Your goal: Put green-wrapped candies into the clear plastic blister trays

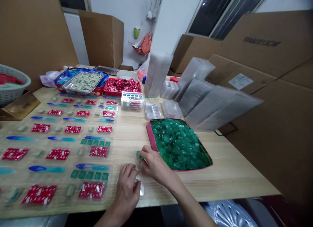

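My right hand (154, 163) is closed in a pinch at the left side of a pink-rimmed tray (152, 135) heaped with small green translucent squares (173, 142). One green square (139, 154) shows at its fingertips. My left hand (128, 184) is curled just above the table's front edge, around a small whitish object (141, 189) that is mostly hidden. To the left lie rows of clear blister trays (109, 184) with blue brush-like sticks (91, 167) and red printed packets (91, 190). Green squares fill a row in two of the nearest trays.
Stacked filled packs (132, 101) stand behind, near a red tray of red packets (122, 86) and a metal tray of pale pieces (84, 82). Clear plastic stacks (157, 73) and cardboard boxes (259, 122) border the right. A grey basket (14, 90) is at far left.
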`<action>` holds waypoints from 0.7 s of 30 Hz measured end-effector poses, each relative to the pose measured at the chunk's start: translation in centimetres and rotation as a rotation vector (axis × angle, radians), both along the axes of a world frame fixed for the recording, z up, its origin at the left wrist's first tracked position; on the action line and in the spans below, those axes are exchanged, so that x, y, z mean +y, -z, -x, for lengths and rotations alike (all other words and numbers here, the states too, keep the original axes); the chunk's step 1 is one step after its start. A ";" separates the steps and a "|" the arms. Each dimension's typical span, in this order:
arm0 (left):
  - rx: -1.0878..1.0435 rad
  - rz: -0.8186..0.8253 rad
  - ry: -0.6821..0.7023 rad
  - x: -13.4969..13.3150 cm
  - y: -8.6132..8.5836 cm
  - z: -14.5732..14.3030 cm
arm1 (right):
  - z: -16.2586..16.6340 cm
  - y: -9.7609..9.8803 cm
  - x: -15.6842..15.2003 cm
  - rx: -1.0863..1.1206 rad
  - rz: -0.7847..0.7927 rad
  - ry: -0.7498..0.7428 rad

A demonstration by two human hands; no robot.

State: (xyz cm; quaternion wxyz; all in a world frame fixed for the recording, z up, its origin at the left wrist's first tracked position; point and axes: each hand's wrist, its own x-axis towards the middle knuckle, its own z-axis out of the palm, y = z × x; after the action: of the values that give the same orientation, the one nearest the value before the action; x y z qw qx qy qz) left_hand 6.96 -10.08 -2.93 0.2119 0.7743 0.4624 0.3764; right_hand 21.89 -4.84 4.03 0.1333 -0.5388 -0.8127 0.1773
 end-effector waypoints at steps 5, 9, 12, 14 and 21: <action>-0.015 0.015 -0.032 0.0 0.1 -0.2 | 0.5 1.8 0.4 -0.112 -0.028 -0.011; -0.035 0.013 -0.028 0.0 -0.1 -0.3 | 0.8 2.6 0.4 -0.064 -0.033 -0.042; -0.035 -0.007 -0.011 -0.1 0.2 -0.2 | 0.8 2.5 0.2 -0.062 -0.044 -0.061; -0.024 -0.022 -0.017 -0.1 0.7 -0.1 | 0.0 2.0 0.1 0.007 -0.067 -0.066; 0.008 -0.087 -0.043 0.1 1.8 -0.1 | -7.1 0.3 2.2 -0.208 -0.228 0.366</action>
State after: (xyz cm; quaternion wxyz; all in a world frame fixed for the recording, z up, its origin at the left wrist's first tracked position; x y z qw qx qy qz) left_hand 7.04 -9.96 -4.75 0.1681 0.7743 0.4628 0.3976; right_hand 28.99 -2.64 3.77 0.1389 -0.6740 -0.7255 0.0010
